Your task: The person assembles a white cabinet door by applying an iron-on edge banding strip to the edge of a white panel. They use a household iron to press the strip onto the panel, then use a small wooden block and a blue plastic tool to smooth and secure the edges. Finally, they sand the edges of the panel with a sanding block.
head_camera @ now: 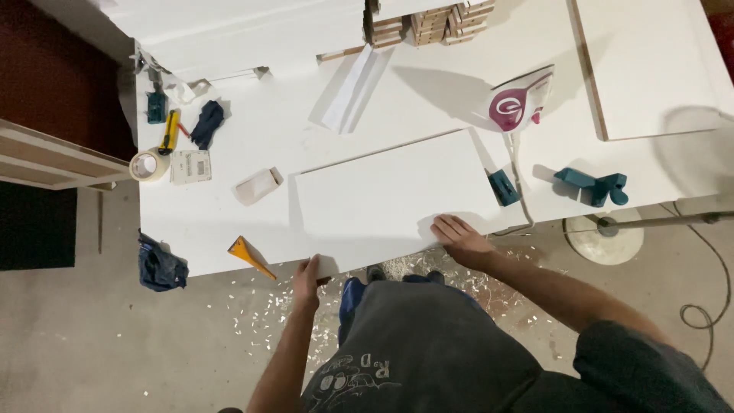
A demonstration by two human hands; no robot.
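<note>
Two hands are seen at the near edge of one white panel (390, 195). Its near left corner is gripped by the left hand (308, 279); the right hand (457, 238) is laid flat, fingers spread, on its near right edge. The panel lies on the white surface (267, 130), beside one orange scraper (248, 253), one tape roll (148, 165) and one clothes iron (520, 103). Shavings are scattered on the concrete floor (115, 344).

Your left hand (308, 277) hides the white panel's (390, 191) near corner. The wooden blocks (428, 23) and the desk (252, 138) are cut off at the frame's top edge. The small grey device (189, 165) is too small to identify.
</note>
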